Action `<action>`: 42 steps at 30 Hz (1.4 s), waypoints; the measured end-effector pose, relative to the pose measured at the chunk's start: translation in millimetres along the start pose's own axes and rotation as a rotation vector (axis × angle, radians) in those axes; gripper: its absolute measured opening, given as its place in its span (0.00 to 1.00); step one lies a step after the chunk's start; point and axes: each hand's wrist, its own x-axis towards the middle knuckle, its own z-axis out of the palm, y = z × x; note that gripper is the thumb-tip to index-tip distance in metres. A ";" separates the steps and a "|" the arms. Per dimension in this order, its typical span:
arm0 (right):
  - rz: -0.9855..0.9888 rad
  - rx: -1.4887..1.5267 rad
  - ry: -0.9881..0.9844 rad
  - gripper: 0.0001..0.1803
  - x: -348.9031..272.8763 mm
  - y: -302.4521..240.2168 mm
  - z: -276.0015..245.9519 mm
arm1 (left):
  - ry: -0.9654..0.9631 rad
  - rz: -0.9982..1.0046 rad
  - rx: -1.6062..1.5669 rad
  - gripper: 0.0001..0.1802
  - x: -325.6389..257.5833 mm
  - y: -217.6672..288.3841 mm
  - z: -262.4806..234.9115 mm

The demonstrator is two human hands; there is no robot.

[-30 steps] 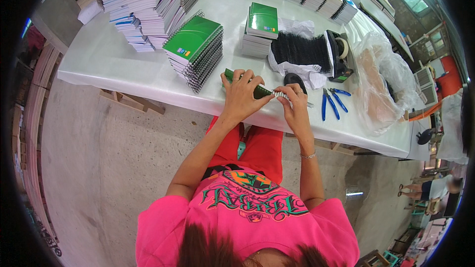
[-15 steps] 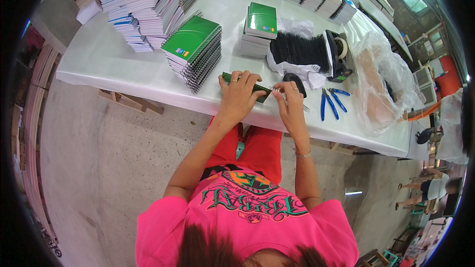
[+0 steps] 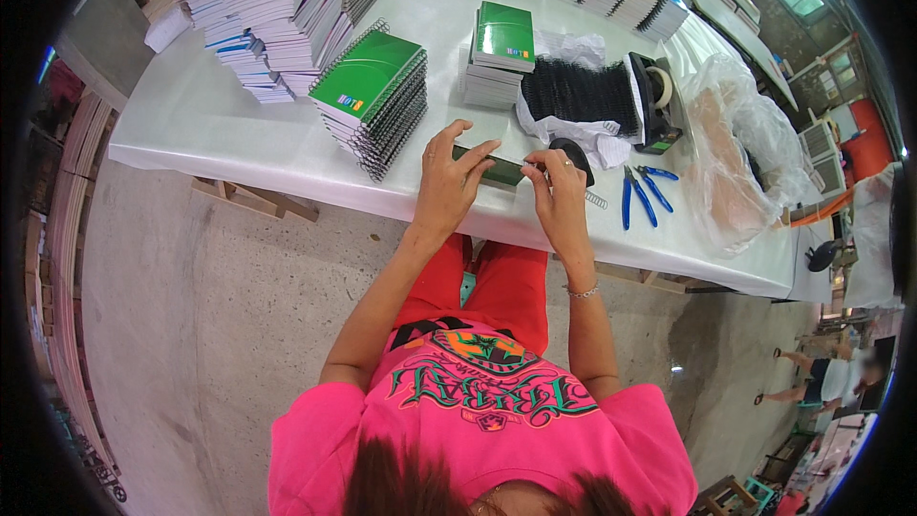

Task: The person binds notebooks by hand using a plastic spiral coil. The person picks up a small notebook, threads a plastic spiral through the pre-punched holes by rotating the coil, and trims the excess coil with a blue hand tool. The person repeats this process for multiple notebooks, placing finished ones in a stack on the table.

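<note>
Hands meet at the near edge of the white counter [image 3: 239, 124], both on a dark green notebook [image 3: 499, 172] that lies flat there with its long side toward the person: the left hand [image 3: 449, 182] rests across the cover with its fingers spread and pressing down, while the right hand [image 3: 559, 186] has thumb and forefinger pinched together at the notebook's right end, where a thin wire coil seems to be, too small to tell for sure. The step in hand looks like fitting or finishing the spiral binding at that end; the next move probably calls for a steady left hand on the cover and a fine pinch or twist at the wire tip, perhaps with the blue-handled pliers [image 3: 642, 193] lying just to the right. A short loose coil [image 3: 596, 199] lies between the right hand and the pliers. Left of the hands stands a leaning stack of green spiral notebooks [image 3: 374, 86], its top cover bearing a small label in blue, white and orange near one corner. Behind the hands a smaller, squarer pile of green notebooks [image 3: 499, 53] carries a like label. To its right a bundle of black coils [image 3: 581, 96] lies on white wrapping, then a tape dispenser [image 3: 657, 100] and a crumpled clear plastic bag [image 3: 740, 148]. At the far left rise fanned piles of white-edged notebooks [image 3: 267, 24]
</note>
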 end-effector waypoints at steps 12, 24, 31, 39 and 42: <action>0.051 0.020 0.063 0.07 9.2 -11.2 4.2 | 0.012 0.075 0.067 0.19 4.8 -6.1 5.9; -0.083 -0.056 -0.041 0.08 7.1 5.9 3.5 | -0.091 -0.278 -0.252 0.26 -1.0 -19.0 4.9; 0.037 -0.176 -0.041 0.16 -7.0 82.4 -48.1 | -0.191 -0.188 -0.280 0.26 11.9 -26.4 -9.3; 0.270 0.171 -0.299 0.21 -19.6 75.9 -32.7 | -0.313 -0.170 -0.312 0.25 27.2 -24.3 -28.9; 0.216 0.056 -0.213 0.18 -15.9 72.2 -28.4 | -0.324 -0.120 -0.332 0.25 31.6 -26.5 -30.7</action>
